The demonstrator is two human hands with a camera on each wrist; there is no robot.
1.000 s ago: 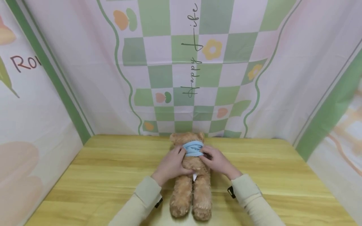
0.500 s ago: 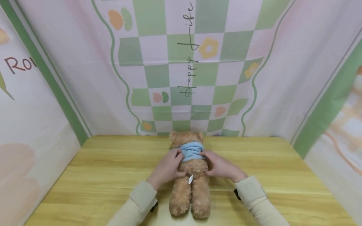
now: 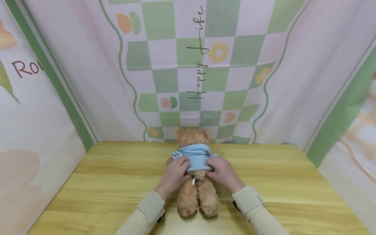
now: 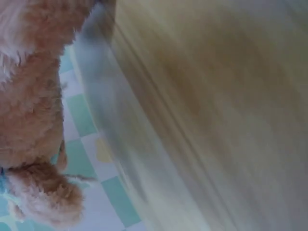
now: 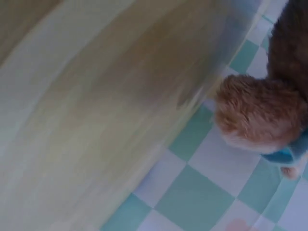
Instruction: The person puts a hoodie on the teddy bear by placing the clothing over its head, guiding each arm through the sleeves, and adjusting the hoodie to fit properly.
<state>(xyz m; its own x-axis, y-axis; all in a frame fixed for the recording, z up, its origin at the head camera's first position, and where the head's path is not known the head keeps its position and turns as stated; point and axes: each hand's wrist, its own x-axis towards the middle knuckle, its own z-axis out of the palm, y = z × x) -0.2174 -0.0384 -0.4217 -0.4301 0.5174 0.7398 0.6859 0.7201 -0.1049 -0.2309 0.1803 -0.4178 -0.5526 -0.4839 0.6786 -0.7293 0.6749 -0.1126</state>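
Note:
A brown furry teddy bear [image 3: 208, 197] wears a light blue shirt [image 3: 198, 160], bunched at the collar and straighter at the hem. A small white tag [image 3: 193, 181] shows at its rump. My left hand [image 3: 174, 174] grips the left side of the shirt with curled fingers, the thumb low by the bear's waist. On the other side my right hand [image 3: 225, 173] holds the shirt near its right hem. Brown fur [image 4: 31, 110] fills the left of the left wrist view. The right wrist view shows a furry arm [image 5: 257, 113] coming from a blue sleeve [image 5: 284, 153].
The wooden tabletop [image 3: 123, 176] spreads to both sides of the bear. Behind its far edge hangs a green and white checked curtain [image 3: 191, 78] with lettering. More printed fabric [image 3: 35, 130] stands along the left side.
The blue shirt has been drawn down over the bear's back, and its sleeves now show. The bear's head has risen and its feet have shifted away from me. Both hands have stayed at its sides.

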